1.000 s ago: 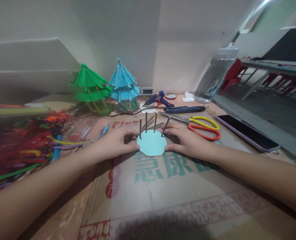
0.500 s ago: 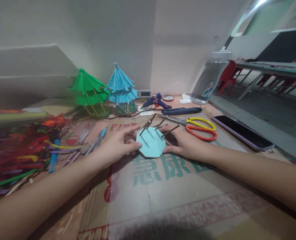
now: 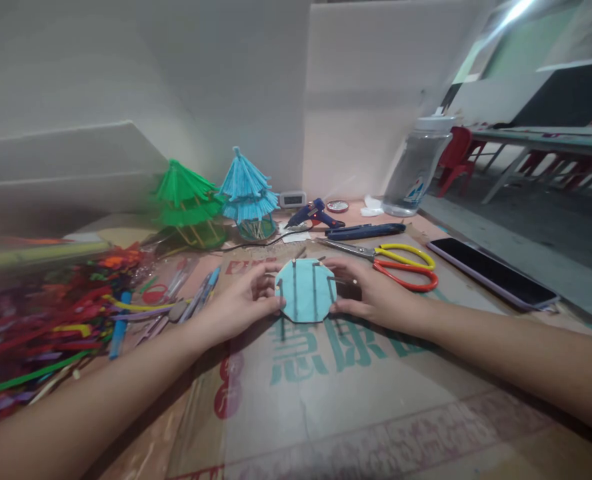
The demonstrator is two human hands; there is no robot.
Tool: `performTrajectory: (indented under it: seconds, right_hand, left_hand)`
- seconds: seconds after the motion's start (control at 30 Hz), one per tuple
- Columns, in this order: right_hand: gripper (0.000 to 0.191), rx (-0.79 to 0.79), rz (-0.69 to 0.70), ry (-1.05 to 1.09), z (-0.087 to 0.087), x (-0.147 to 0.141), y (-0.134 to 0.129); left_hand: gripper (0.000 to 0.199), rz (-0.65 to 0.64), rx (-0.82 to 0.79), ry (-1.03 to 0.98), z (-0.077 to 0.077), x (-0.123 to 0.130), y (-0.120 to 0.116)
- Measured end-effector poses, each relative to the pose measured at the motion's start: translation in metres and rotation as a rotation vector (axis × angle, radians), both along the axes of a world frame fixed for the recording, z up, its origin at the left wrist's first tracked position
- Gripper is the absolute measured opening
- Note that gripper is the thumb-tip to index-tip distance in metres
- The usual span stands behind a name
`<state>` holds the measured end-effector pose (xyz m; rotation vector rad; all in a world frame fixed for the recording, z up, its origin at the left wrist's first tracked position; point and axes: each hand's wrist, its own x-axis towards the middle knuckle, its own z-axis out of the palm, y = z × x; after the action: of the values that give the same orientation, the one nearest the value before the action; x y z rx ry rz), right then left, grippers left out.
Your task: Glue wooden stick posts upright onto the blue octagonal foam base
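Between my two hands is a light-blue octagonal base [image 3: 305, 300] with several thin brown sticks standing on it. My left hand [image 3: 259, 293] grips its left edge, thumb on the near side and fingers behind. On the opposite edge my right hand [image 3: 356, 290] holds it the same way, with the fingers partly hidden behind the sticks. The base's face is tilted up toward me, so the sticks look foreshortened. Beneath it lies a printed cardboard sheet [image 3: 356, 413].
Behind stand a green pavilion model [image 3: 186, 200] and a blue one [image 3: 249, 193]. A glue gun [image 3: 313, 213], a utility knife [image 3: 365, 231], scissors [image 3: 406, 263], a phone [image 3: 493, 273] and a water bottle [image 3: 416, 167] lie around. Colourful pipe cleaners [image 3: 71, 313] crowd the left.
The base has turned in my hands: its sticks leaned up and right before and now point more toward me. The whole view has shifted slightly, with objects appearing lower.
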<state>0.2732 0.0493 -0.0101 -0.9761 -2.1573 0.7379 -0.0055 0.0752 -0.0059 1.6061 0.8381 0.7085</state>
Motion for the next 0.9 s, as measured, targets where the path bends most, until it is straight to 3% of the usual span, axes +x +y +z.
performTrajectory:
  seconds: [0.3,0.77,0.9]
  right_hand:
    - [0.062,0.058,-0.013,-0.039,0.0066,-0.002,-0.0025]
    - [0.064,0.034,-0.029,-0.078,0.0053,0.0,-0.0027]
    - [0.062,0.075,-0.016,-0.097,0.0061,0.0,-0.0032]
  left_hand:
    - [0.051,-0.001,0.056,0.001,-0.0054,0.0004,0.0029]
    - [0.048,0.018,0.013,0.011,-0.0003,0.0033,-0.0006]
    - [0.048,0.025,0.066,0.026,0.0013,0.0035,-0.0019]
